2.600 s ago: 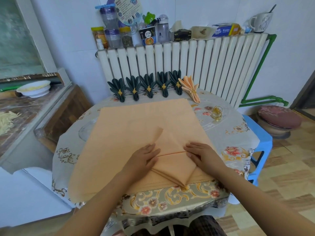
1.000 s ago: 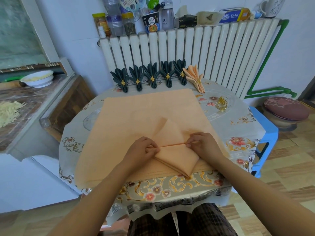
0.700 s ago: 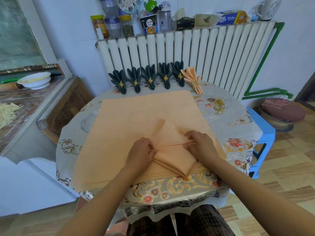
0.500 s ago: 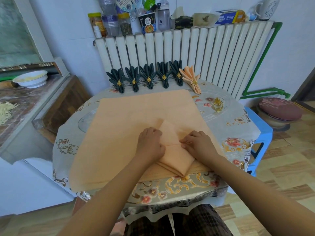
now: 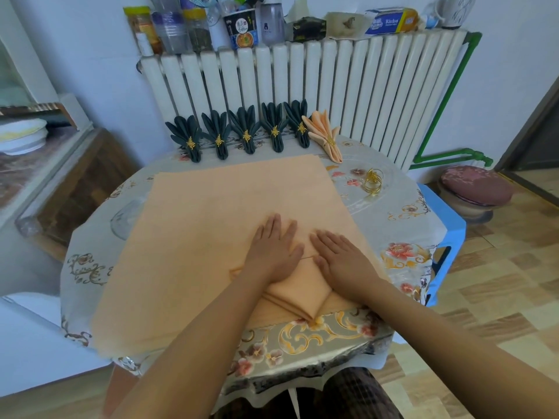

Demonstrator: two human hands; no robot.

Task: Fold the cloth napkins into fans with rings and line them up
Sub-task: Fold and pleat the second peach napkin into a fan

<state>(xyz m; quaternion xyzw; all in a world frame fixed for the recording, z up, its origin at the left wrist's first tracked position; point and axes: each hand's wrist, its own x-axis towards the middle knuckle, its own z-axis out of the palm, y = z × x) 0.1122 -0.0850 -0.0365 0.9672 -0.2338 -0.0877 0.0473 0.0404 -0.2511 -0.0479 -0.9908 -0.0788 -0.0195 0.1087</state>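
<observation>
We see both hands flat on the folded peach napkin (image 5: 298,290) at the near edge of the round table (image 5: 402,225). Left hand (image 5: 273,249): fingers straight and spread, palm pressing the fold. Right hand (image 5: 340,255): fingers straight and together, likewise pressing; neither grips anything. The napkin's pointed, layered corner faces the table edge between the forearms. It lies on a larger peach cloth (image 5: 211,213) spread over most of the tabletop.

Along the far edge, against the white radiator (image 5: 332,86), we count five dark green fan napkins (image 5: 245,133) upright in a row, each with a gold ring, and one peach fan napkin (image 5: 325,136) at the right end, tilted. Loose gold rings (image 5: 373,181) sit on the table right of the cloth, well apart from the hands. Jars, bottles and boxes (image 5: 242,28) crowd the radiator top. A blue stool (image 5: 444,225) stands right of the table, a cushioned stool (image 5: 476,189) beyond it.
</observation>
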